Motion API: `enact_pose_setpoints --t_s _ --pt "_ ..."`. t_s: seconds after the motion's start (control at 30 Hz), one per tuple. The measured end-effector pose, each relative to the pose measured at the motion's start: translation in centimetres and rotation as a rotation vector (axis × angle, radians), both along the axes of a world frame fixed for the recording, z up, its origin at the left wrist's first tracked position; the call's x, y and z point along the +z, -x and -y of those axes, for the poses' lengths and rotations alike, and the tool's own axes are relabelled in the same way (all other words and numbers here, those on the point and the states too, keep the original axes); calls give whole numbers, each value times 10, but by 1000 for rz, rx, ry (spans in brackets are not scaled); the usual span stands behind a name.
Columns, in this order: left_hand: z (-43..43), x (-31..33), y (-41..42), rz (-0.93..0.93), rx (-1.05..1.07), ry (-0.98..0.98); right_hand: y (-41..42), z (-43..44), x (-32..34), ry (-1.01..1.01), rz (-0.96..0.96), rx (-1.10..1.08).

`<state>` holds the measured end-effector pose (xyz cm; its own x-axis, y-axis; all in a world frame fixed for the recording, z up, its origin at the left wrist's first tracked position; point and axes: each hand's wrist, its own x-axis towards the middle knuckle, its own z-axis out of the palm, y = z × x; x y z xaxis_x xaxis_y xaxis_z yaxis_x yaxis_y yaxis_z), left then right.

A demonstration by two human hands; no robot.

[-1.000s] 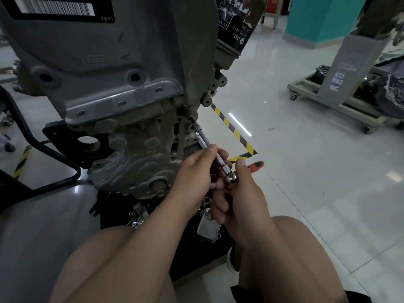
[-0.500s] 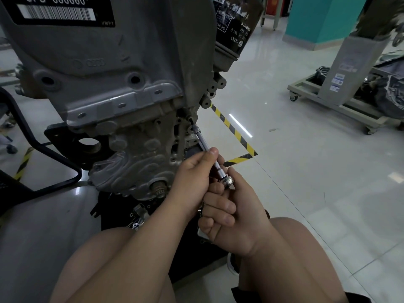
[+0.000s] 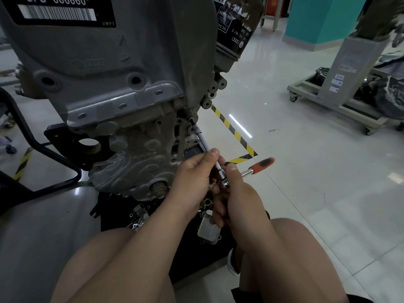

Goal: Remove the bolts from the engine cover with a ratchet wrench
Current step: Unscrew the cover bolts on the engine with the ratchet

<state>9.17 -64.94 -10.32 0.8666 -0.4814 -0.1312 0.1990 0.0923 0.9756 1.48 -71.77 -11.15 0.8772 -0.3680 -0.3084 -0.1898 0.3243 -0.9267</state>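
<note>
Return stroke: red-handled steel ratchet wrench (image 3: 253,169) has swung out from the grey cast engine cover (image 3: 122,84). Left hand (image 3: 194,182) pinches the slim extension bar (image 3: 205,145); right hand (image 3: 238,193) keeps its grip clasped round the ratchet head. Dark bolt (image 3: 187,111), at the cover's lower right corner, likely remains partly threaded.

Engine cover (image 3: 113,62) grey; wrench handle (image 3: 262,164) red-black; floor tape (image 3: 231,127) yellow-black striped.

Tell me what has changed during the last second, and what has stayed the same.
The red handle of the ratchet wrench, out of sight half a second ago, has swung back out to the right of the right hand. The left hand still pinches the extension bar, whose tip stays on the engine.
</note>
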Motion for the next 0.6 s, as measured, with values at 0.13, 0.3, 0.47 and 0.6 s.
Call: enact_pose_setpoints --t_s 0.13,0.3,0.47,0.6 --pt "0 1 0 7 3 -8 3 5 -3 536 30 -50" --pt "-2 3 2 -33 -18 13 2 8 -11 829 60 -40" --pt "1 3 4 -22 -7 12 3 6 -4 487 79 -46" --pt "3 4 5 -46 -46 11 -1 7 4 -190 19 9"
